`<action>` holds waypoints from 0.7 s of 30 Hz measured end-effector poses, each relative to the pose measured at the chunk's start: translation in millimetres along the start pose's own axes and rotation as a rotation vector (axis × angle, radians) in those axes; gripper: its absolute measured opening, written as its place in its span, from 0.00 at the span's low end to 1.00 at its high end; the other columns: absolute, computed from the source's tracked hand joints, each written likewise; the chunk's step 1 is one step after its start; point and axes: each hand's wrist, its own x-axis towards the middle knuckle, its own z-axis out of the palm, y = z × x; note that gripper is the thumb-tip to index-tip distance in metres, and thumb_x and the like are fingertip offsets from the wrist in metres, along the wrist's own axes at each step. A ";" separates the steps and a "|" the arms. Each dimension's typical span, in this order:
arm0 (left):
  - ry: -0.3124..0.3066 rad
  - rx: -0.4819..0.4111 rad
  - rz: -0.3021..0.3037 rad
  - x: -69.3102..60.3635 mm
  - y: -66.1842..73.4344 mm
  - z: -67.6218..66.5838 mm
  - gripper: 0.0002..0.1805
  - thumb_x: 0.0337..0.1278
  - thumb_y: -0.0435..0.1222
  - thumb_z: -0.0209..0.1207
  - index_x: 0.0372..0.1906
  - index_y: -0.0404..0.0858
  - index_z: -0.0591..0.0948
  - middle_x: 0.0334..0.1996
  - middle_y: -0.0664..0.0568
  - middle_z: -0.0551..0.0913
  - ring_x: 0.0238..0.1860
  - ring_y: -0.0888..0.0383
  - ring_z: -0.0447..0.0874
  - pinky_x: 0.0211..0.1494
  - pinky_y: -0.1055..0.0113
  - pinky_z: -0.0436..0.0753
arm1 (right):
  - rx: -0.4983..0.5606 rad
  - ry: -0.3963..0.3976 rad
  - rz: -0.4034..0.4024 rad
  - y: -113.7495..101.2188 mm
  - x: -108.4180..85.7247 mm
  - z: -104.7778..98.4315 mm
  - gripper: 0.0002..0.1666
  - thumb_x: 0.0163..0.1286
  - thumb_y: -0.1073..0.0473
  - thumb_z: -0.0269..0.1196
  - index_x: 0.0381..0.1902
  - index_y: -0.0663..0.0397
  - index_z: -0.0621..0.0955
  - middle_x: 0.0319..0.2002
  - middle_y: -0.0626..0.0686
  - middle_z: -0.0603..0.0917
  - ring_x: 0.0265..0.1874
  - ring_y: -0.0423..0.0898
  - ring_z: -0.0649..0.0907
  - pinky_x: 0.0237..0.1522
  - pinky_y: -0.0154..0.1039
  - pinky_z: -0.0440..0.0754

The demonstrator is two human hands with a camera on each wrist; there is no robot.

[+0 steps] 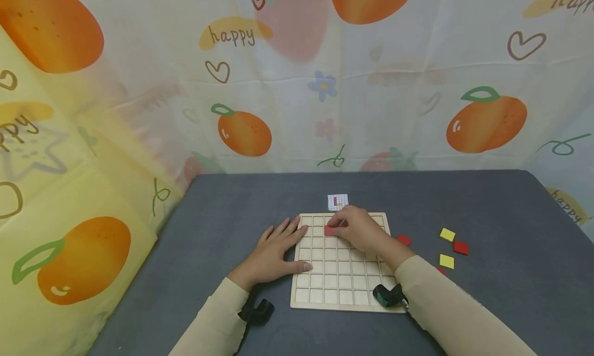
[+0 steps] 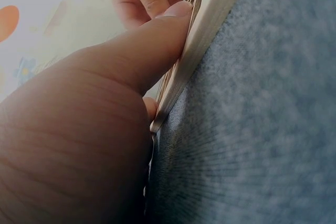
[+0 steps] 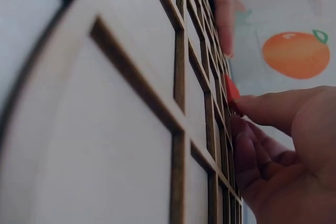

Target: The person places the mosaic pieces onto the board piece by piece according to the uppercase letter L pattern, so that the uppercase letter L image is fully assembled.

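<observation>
A light wooden grid board (image 1: 324, 296) with square recesses lies on the dark grey table. My right hand (image 1: 359, 227) pinches a red square tile (image 1: 329, 230) between thumb and fingers, over a cell in the board's upper part. In the right wrist view the red tile (image 3: 231, 92) is at the grid, tilted against its ridges. My left hand (image 1: 278, 253) rests along the board's left edge with fingers spread, its thumb on the rim. The left wrist view shows that thumb (image 2: 163, 24) touching the board's edge (image 2: 194, 51). Behind the board lies a small printed grid card (image 1: 337, 201), partly covered by my right hand.
To the right of the board lie loose yellow tiles (image 1: 447, 261) and red tiles (image 1: 461, 248), some partly hidden by my right arm. A patterned cloth (image 1: 297, 113) hangs behind the table (image 1: 223, 206). Dark wrist cameras (image 1: 257, 312) are strapped to both wrists.
</observation>
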 end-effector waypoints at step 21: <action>0.000 0.004 -0.012 1.0 -1.5 2.2 0.54 0.68 0.70 0.63 0.89 0.51 0.60 0.89 0.55 0.47 0.88 0.49 0.37 0.83 0.36 0.36 | 0.122 -0.057 -0.015 0.4 -12.3 -10.5 0.29 0.86 0.43 0.62 0.73 0.55 0.81 0.53 0.50 0.84 0.50 0.49 0.84 0.53 0.55 0.83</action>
